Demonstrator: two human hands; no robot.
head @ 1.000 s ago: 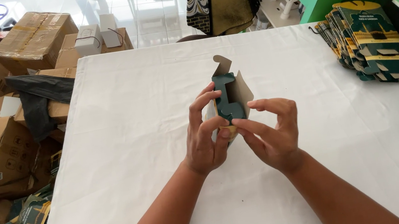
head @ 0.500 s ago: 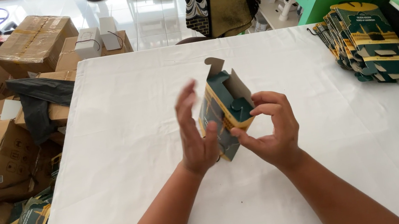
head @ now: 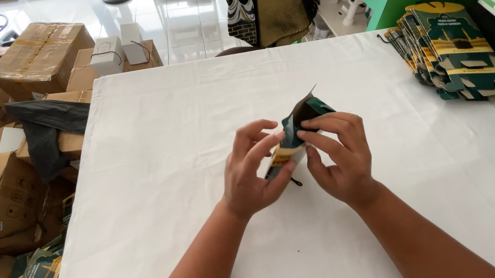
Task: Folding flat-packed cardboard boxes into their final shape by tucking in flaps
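Head view looks down on a table [head: 154, 172] covered with a smooth white cloth, and both bare hands meet over its middle. Between them sits a small cardboard box [head: 296, 130], dark green with a yellow band, its thin printed card glossy outside and plain grey-brown inside. It is tilted, raised off the cloth, with one curved flap sticking up at the far end. The left hand [head: 251, 174] wraps the near side of the box, fingers curled over the top edge. The right hand [head: 340, 156] grips the far side, fingertips pressing down on the folded flaps at the top. A short dark cord seems to hang beneath the box, though it is too small to be sure.

Well apart, at the table's far right corner, lies a fanned stack of flat unfolded cartons [head: 453, 52] in the same green and yellow. Off the left edge, brown corrugated shipping boxes [head: 38, 52] are piled, with a crumpled black plastic bag [head: 46, 126] draped across them.
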